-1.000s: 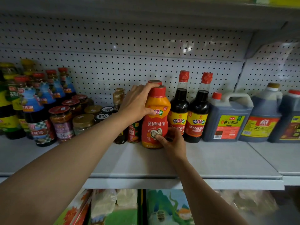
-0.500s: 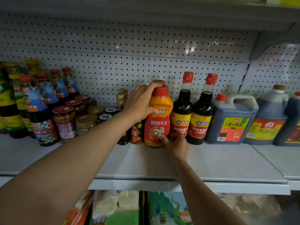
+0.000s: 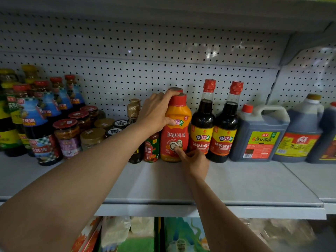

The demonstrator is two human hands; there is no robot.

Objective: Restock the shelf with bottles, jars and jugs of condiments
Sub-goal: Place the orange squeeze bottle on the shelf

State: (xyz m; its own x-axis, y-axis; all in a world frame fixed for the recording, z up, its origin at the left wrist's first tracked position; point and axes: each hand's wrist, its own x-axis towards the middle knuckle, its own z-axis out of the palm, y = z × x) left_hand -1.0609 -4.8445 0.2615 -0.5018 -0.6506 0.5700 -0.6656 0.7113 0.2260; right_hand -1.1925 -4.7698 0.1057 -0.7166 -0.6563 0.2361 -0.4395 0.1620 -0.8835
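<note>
"秘制鲜蚝油" is printed in white on the orange-red squeeze bottle (image 3: 176, 131). "味达美" and "味极鲜酱油" are shown on the yellow-red labels of the two dark bottles (image 3: 202, 124) beside it. "黄豆酱油" is read on the dark jug (image 3: 261, 135). "蚝油" is carried by a blue-labelled bottle (image 3: 39, 124) at left.

Dim, flat light; glare spots on the pegboard (image 3: 209, 55); edges bend, and lower packages (image 3: 127, 233) look blurred, perhaps by motion.
</note>
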